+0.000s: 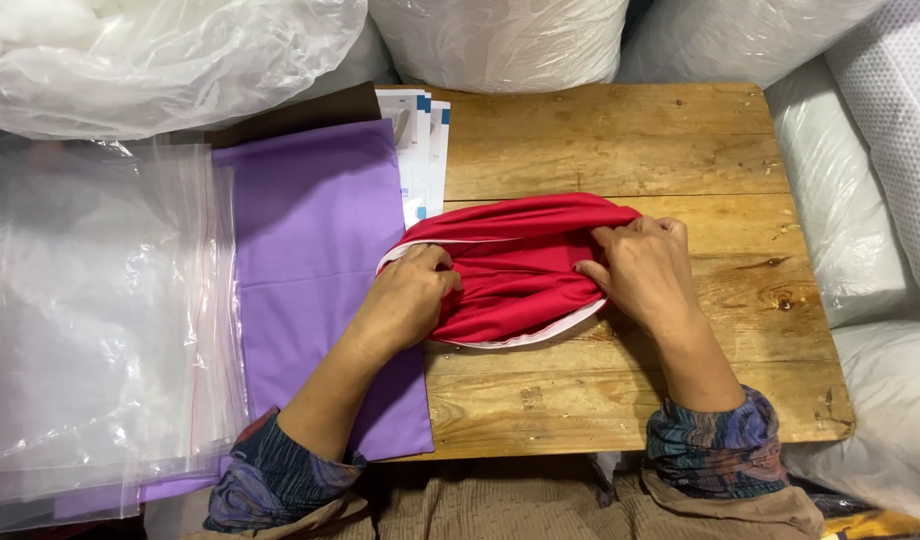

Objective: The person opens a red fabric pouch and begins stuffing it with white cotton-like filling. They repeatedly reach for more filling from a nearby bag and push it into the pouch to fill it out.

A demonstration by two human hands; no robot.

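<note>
Large clear plastic sacks point(170, 55) of white filling ringed the far and right edges of your wooden bench point(620, 140). A stack of flat transparent zip bags point(100, 310) with thin red seal strips lay at your left, partly over a folded purple fabric sheet point(315, 260). A few white printed cards point(420, 140) with blue corners were fanned out at the far edge of the purple sheet, their near ends tucked behind the red cloth.

The red fabric cover point(520, 265) lay near the middle of the bench, directly between your hands and touching the right edge of the purple sheet. Your left hand point(410, 300) was closed, gripping its left end with the fingers curled into the cloth. Your right hand point(640, 270) was closed on its right end, fingers pinching the gathered edge.

The cover was bunched into a rounded oval with deep lengthwise folds. A white lining edge showed along its near rim and at its left end.
</note>
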